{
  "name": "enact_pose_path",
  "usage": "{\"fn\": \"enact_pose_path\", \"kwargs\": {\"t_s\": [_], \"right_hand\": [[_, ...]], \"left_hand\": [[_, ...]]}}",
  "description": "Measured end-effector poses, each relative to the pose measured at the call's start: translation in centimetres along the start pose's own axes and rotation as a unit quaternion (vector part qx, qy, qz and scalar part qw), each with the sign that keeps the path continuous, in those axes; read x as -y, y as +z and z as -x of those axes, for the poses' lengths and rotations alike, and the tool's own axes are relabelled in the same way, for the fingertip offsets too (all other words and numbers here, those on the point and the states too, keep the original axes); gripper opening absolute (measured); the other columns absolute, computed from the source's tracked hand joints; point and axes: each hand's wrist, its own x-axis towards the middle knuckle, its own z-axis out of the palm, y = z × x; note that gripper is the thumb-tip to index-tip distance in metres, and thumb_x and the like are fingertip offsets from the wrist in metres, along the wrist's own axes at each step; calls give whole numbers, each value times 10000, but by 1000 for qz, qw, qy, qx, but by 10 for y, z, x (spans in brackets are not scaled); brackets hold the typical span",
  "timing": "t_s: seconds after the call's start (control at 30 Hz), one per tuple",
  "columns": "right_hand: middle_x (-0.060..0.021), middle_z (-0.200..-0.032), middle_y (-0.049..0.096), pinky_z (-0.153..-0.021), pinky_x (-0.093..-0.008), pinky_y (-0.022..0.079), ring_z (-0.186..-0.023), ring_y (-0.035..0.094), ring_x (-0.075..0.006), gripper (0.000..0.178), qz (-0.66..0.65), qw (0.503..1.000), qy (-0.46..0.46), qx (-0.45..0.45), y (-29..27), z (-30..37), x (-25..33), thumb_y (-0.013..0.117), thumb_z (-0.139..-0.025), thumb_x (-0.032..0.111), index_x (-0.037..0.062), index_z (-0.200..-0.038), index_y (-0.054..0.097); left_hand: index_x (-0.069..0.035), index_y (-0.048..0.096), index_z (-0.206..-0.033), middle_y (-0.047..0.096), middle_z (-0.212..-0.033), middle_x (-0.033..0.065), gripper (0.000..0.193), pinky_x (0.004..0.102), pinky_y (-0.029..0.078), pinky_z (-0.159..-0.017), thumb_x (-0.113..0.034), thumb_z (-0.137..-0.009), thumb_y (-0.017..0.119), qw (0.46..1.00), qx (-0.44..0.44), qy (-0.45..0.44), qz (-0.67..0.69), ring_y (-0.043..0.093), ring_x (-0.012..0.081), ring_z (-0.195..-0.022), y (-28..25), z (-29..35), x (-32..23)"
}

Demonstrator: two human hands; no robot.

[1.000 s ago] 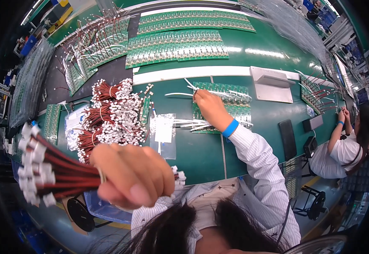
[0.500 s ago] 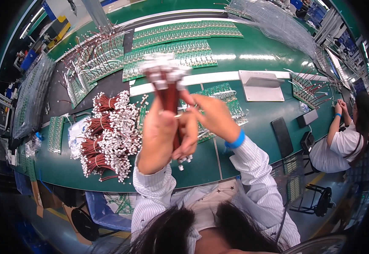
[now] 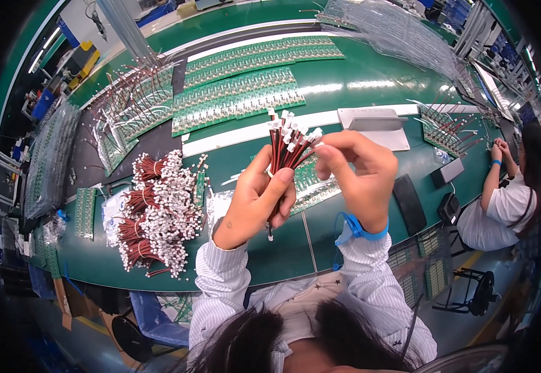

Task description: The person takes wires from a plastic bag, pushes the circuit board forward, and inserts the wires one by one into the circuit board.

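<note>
Upright over the bench, a bundle of red-and-black cables (image 3: pixel 279 153) with white plug connectors fans out at its top. My left hand (image 3: pixel 250 208) is wrapped round the lower part, its thumb across the front, with a few ends hanging below. At the right side of the fan, my right hand (image 3: pixel 365 177) pinches one cable by its connector end between thumb and forefinger; the fingertips partly hide it. A blue wrist strap (image 3: pixel 365 230) circles my right wrist. Beneath and behind both hands lies a green circuit board panel (image 3: pixel 311 189).
To the left sits a pile of tied cable bundles (image 3: pixel 158 214). Rows of circuit boards (image 3: pixel 239 93) line the far side, beside boards with wires standing up (image 3: pixel 137 102). A metal bracket (image 3: pixel 375 127) and a black flat object (image 3: pixel 410 202) lie right. Another person (image 3: pixel 500 199) sits far right.
My right hand has moved from the bundle's middle to its connector ends and pinches one. The bundle has come lower and right, and its connectors are spread apart.
</note>
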Motion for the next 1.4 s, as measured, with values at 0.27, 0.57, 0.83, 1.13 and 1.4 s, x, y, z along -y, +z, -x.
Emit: {"fn": "enact_pose_path", "kwargs": {"t_s": [0.27,0.57,0.83,1.13,1.4], "right_hand": [[-106,-623,562,-475,-247,456,-514,545,-153,164,-219,967,-28,-126,-13,-1,-1,498,-827,98,-63,-837,532],[-90,-608,521,-421,-274,429,-474,490,-154,232,-315,932,-54,-173,-9,1,-6,440,-863,184,-42,-884,485],[-69,-578,470,-384,-246,403,-456,468,-139,236,-368,902,-88,-206,-6,2,1,417,-861,199,-28,-842,477],[-114,-761,579,-567,-242,456,-646,566,-140,88,-6,963,-49,266,-18,-14,-12,559,-738,37,-34,-789,553],[-85,-692,516,-480,-239,427,-555,491,-123,329,-302,949,18,81,-37,-17,-25,532,-810,194,-79,-989,483]], "left_hand": [[-24,312,-1140,472,-539,53,316,170,308,-338,-189,-881,388,999,-15,33,-5,401,67,-368,5,-1,8],[-11,329,-1138,498,-580,99,309,165,277,-335,-169,-878,385,993,-34,95,68,332,40,-335,9,-1,7],[7,375,-1062,520,-590,120,245,173,276,-330,-117,-857,422,976,-98,168,96,362,57,-337,9,5,7],[13,436,-882,368,-493,-3,176,200,274,-341,-159,-851,450,959,-139,196,153,314,52,-347,-6,9,-4],[12,517,-927,440,-705,-46,200,162,271,-452,-104,-773,568,995,-15,-42,-88,355,-1,-579,-5,10,-13]]}}
